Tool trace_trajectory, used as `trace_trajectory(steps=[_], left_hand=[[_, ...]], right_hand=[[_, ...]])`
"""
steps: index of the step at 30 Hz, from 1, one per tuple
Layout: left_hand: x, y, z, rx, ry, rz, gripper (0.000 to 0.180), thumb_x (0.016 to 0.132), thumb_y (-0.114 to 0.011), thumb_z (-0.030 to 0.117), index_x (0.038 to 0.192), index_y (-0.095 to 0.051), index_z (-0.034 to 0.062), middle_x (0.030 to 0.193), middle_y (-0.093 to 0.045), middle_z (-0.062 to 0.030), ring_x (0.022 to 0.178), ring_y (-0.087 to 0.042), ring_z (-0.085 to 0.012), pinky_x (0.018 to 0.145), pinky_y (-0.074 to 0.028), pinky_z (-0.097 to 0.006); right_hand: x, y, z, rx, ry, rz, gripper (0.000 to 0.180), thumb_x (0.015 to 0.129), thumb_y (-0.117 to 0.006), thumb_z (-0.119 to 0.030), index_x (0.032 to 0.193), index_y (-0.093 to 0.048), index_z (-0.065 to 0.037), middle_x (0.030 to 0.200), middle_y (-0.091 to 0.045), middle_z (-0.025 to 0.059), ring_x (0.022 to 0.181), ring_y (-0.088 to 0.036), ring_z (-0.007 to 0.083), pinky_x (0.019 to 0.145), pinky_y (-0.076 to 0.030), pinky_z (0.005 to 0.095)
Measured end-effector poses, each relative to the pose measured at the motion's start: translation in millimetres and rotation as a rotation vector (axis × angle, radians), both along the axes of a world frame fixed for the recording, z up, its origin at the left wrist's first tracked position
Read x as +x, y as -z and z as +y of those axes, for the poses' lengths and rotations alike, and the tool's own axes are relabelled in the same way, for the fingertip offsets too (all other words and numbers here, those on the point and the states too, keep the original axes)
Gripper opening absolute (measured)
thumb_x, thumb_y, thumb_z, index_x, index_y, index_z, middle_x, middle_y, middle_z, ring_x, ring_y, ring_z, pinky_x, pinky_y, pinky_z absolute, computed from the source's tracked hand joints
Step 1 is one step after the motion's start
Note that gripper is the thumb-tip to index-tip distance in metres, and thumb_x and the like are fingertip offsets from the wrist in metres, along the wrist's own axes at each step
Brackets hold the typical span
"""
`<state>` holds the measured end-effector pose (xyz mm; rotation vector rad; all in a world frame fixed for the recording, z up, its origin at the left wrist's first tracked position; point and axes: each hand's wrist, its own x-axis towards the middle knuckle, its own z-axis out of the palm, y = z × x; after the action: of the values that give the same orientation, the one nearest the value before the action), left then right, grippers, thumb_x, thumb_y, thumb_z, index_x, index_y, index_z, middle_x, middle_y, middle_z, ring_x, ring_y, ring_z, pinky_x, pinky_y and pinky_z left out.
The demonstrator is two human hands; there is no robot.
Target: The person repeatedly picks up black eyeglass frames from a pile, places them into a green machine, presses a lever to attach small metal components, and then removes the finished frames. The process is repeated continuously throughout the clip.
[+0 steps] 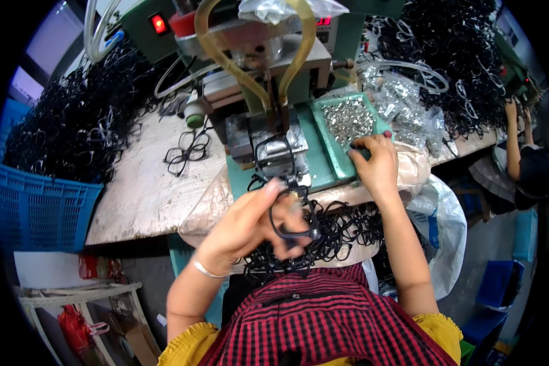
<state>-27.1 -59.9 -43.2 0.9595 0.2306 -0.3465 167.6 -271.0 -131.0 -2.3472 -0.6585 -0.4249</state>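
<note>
My left hand (250, 222), a bracelet at its wrist, holds a black eyeglass frame (314, 229) in front of the machine (262, 49). The hand and frame are partly smeared by motion. Another dark eyeglass frame (257, 152) appears at the metal block under the machine's two upright prongs. My right hand (378, 161) rests at the near right corner of a green tray (335, 161), its thumb and fingertips drawn together. Small silvery metal parts (348, 119) lie in the tray; whether one is between those fingers, I cannot tell. Several black frames (341, 232) are heaped at my lap.
Two loose frames (186, 149) lie on the wooden table (137, 195). A blue basket (49, 201) overflowing with black frames stands left. Clear plastic bags of metal parts (402, 104) lie beyond the tray, beside another heap of frames (457, 55). Another person's arm (512, 140) shows far right.
</note>
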Motion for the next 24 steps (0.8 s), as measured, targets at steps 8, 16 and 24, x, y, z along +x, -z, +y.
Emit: trace_trajectory(steps=[8, 16, 24], left_hand=[[-107, 119, 24, 1.453, 0.229, -0.047, 0.108, 0.069, -0.076, 0.068, 0.144, -0.043, -0.0030, 0.137, -0.047, -0.0385, 0.128, -0.050, -0.0458, 0.106, -0.042, -0.046], [-10, 129, -118, 1.307, 0.455, -0.324, 0.093, 0.071, -0.079, 0.061, 0.131, -0.055, -0.0061, 0.139, -0.048, -0.0284, 0.121, -0.052, -0.0437, 0.105, -0.043, -0.047], [-9, 41, -58, 0.969, 1.103, -0.707, 0.039, 0.094, -0.062, 0.034, 0.117, -0.066, 0.0022, 0.105, -0.069, -0.0167, 0.101, -0.065, -0.0324, 0.091, -0.050, -0.045]], right_hand=[[6, 11, -4, 0.120, -0.046, 0.175, 0.016, 0.086, -0.070, -0.018, 0.093, -0.070, -0.004, 0.078, -0.071, 0.0113, 0.071, -0.069, 0.0285, 0.067, -0.053, 0.0373], [19, -52, -2, 0.101, -0.255, 0.124, 0.018, 0.085, -0.069, -0.011, 0.101, -0.074, -0.004, 0.086, -0.073, 0.0131, 0.078, -0.070, 0.0253, 0.075, -0.053, 0.0325], [19, -15, -31, 0.391, -0.234, 0.412, 0.012, 0.087, -0.069, -0.007, 0.097, -0.069, 0.000, 0.084, -0.067, 0.0008, 0.077, -0.060, 0.0069, 0.071, -0.048, 0.0237]])
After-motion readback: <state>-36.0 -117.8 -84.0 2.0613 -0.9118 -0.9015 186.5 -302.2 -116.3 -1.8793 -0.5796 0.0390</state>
